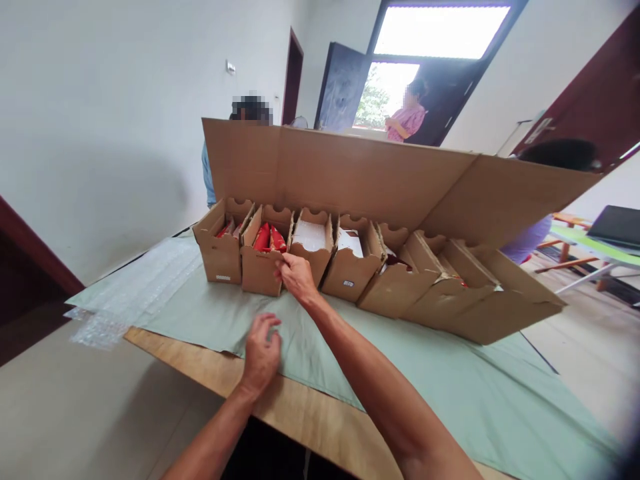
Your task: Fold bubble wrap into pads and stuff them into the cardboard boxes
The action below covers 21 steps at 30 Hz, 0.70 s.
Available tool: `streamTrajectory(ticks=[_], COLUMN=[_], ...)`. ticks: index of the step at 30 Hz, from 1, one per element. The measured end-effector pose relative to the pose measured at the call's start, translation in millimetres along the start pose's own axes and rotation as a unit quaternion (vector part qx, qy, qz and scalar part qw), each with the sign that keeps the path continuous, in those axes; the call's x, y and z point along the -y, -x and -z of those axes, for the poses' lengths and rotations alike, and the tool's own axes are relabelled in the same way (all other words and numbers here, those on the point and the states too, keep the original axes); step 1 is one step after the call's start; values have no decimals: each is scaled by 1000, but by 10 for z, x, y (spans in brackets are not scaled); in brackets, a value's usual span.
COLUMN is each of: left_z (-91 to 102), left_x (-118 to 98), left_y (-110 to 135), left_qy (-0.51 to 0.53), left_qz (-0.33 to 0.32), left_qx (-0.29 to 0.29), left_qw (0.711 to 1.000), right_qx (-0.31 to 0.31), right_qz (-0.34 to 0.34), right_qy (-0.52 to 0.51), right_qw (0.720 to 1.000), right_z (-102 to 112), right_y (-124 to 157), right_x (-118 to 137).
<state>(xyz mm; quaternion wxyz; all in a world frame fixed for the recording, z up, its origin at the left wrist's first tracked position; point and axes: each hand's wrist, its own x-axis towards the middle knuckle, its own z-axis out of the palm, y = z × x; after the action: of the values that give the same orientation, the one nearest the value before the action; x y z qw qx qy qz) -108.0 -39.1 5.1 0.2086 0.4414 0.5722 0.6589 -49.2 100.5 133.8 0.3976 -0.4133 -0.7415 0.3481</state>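
A row of several small open cardboard boxes [350, 273] stands on a pale green sheet [400, 373] over a wooden table. My right hand [296, 275] reaches to the gap between the second box [260, 270], which holds red packets [269, 239], and the third box [311, 248], which holds a white item. Its fingers are pinched at the box's front edge. My left hand [261, 355] hovers low over the sheet near the table's front edge, with its fingers curled and nothing visible in them.
A large cardboard sheet [360, 173] stands upright behind the boxes. Bubble wrap [135, 280] lies at the table's left end. One person stands behind the cardboard, another in the doorway [407, 113], and a third sits at the right. A green table [595, 243] is far right.
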Motion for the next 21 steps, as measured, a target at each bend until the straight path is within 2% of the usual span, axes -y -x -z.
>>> streamTrajectory(ticks=[4,6,8,10,13,16,19,21], left_z=[205,270,291,282,261,262,267,253], left_x=[69,111,126,109,61,24,-31,-91], left_y=[-156,-214,-245,-252,-239,-219,-153,-61], left_qy=[43,74,98,112,114,99,76,64], left_qz=[63,92,107,113,117,117,113,108], left_qx=[-169,-221,-246,-242,-201,-159,-119,-77], left_qw=[983,968,958,957,966,975,984,989], right_qx=[18,24,22,17,-16,-107,-209,-230], right_qz=[17,24,35,44,29,1,-33,-58], right_qy=[-32,-42,-53,-61,-62,-33,-32,-81], right_qw=[999,999,998,997,998,994,977,968], right_z=[215,419,682,992,1513,2004,2322,2396], right_y=[534,861,1174,1443,1738,1963,2257,2520], right_x=[64,62,46,29,-12,-138,-386,-574])
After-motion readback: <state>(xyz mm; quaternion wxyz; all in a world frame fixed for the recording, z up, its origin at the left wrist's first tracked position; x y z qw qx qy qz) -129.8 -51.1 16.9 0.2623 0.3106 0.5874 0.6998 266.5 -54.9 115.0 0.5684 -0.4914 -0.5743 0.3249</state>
